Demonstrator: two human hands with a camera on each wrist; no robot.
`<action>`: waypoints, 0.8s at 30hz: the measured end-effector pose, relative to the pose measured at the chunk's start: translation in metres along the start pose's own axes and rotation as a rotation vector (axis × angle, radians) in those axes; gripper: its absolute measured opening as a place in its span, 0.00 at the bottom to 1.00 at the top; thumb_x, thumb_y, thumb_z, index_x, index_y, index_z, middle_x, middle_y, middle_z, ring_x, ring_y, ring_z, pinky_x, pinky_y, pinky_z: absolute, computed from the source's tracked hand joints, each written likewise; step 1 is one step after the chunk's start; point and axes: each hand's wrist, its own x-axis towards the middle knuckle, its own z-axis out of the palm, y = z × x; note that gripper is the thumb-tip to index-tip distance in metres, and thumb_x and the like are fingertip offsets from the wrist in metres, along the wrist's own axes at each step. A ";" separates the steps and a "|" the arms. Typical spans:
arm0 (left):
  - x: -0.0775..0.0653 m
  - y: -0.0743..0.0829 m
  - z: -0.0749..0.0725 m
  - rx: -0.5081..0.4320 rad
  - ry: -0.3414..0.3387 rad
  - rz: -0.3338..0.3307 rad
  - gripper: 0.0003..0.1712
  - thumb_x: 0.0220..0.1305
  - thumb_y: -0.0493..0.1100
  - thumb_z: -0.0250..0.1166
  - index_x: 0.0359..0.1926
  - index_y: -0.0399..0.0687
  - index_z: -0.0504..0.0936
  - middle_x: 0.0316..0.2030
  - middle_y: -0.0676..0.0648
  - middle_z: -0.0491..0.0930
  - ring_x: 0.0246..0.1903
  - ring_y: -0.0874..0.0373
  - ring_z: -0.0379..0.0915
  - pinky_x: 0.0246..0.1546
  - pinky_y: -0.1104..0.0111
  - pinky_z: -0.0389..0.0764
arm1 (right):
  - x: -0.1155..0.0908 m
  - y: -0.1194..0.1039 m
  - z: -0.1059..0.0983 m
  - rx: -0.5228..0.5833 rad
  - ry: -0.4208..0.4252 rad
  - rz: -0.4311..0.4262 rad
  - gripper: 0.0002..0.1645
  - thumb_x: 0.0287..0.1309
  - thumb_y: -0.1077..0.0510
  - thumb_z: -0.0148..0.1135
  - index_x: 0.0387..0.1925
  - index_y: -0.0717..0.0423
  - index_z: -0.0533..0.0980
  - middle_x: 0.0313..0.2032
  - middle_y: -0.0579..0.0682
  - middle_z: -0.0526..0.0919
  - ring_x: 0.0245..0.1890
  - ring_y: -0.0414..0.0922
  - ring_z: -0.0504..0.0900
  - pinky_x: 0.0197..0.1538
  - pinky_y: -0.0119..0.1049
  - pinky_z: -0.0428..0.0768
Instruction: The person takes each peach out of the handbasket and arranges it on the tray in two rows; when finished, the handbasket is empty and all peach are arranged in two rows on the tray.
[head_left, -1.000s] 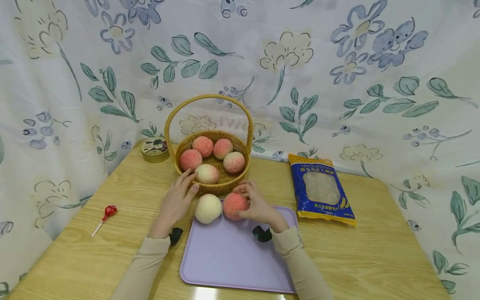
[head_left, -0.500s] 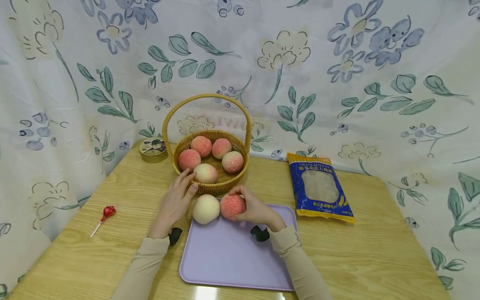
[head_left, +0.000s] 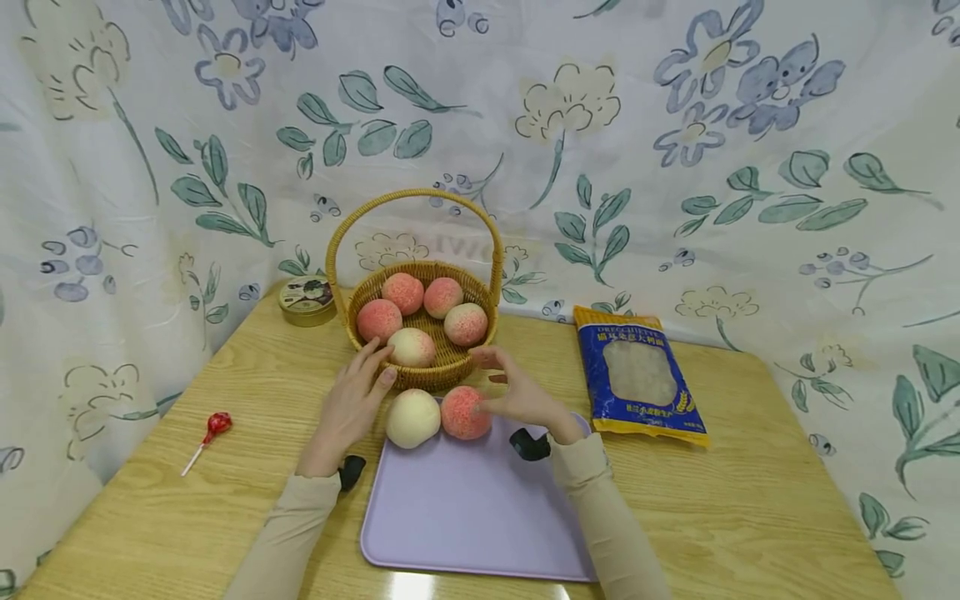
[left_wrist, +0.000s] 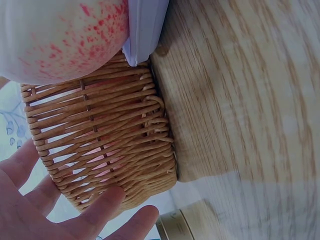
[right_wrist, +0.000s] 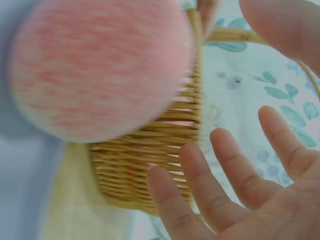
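Observation:
Two peaches lie side by side on the far edge of a lilac tray (head_left: 472,517): a pale cream one (head_left: 412,419) and a pink-red one (head_left: 465,413). Behind them stands a wicker basket (head_left: 431,380) with a tall handle, holding several peaches (head_left: 379,320). My left hand (head_left: 351,410) is at the basket's front left, its fingers loosely extended along the woven side (left_wrist: 95,135). Just right of the pink-red peach is my right hand (head_left: 522,400), fingers spread and not gripping it. In the right wrist view that peach (right_wrist: 100,70) sits apart from the spread fingertips (right_wrist: 192,155).
A blue and yellow bag of orecchiette pasta (head_left: 641,375) lies to the right of the tray. On the left are a red lollipop (head_left: 217,423) and, farther back, a round tin (head_left: 307,300). A floral curtain (head_left: 637,125) hangs behind the wooden table (head_left: 750,500).
My right hand has let go of the pink-red peach, its fingers opening as it moves slightly right. The peach is on the tray beside the pale one. My left hand has stayed at the basket.

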 end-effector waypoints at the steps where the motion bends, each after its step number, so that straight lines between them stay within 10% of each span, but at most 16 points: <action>1: 0.000 0.000 0.000 -0.001 -0.001 -0.001 0.32 0.76 0.59 0.40 0.71 0.46 0.64 0.74 0.41 0.53 0.66 0.27 0.54 0.57 0.33 0.63 | 0.003 -0.003 -0.002 0.002 0.009 -0.002 0.42 0.52 0.68 0.67 0.66 0.63 0.57 0.66 0.66 0.62 0.65 0.66 0.63 0.65 0.62 0.64; 24: 0.000 -0.001 0.000 -0.022 0.006 -0.008 0.33 0.76 0.58 0.42 0.73 0.44 0.59 0.75 0.41 0.53 0.69 0.31 0.54 0.61 0.34 0.61 | 0.105 -0.031 -0.015 0.060 -0.012 0.219 0.37 0.65 0.53 0.59 0.69 0.60 0.57 0.69 0.61 0.62 0.70 0.60 0.62 0.67 0.51 0.69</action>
